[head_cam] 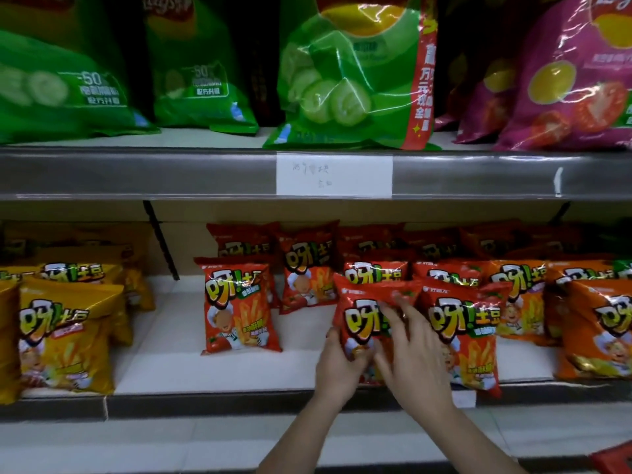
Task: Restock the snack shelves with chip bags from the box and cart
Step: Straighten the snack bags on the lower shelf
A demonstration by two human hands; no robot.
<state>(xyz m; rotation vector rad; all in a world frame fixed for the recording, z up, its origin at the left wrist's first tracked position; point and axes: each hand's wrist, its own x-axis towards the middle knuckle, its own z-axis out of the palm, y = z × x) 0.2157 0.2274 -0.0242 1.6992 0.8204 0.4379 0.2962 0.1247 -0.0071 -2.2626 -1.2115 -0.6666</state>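
A small red chip bag [367, 304] stands at the front of the lower shelf [219, 378], a little right of centre. My left hand [337, 366] grips its lower left corner from below. My right hand [412, 350] lies flat across the bag's front with fingers spread, touching it. Several more red bags of the same kind stand around it: one alone to the left [237, 307], one close on the right [466, 336], and rows behind. The box and cart are out of view.
Yellow bags [65, 333] fill the lower shelf's left end, orange ones [596, 330] the right end. On the upper shelf [136, 172] stand large green bags [349, 73] and magenta bags [567, 80]. A white paper label [334, 174] hangs on its edge. A red corner [614, 461] shows bottom right.
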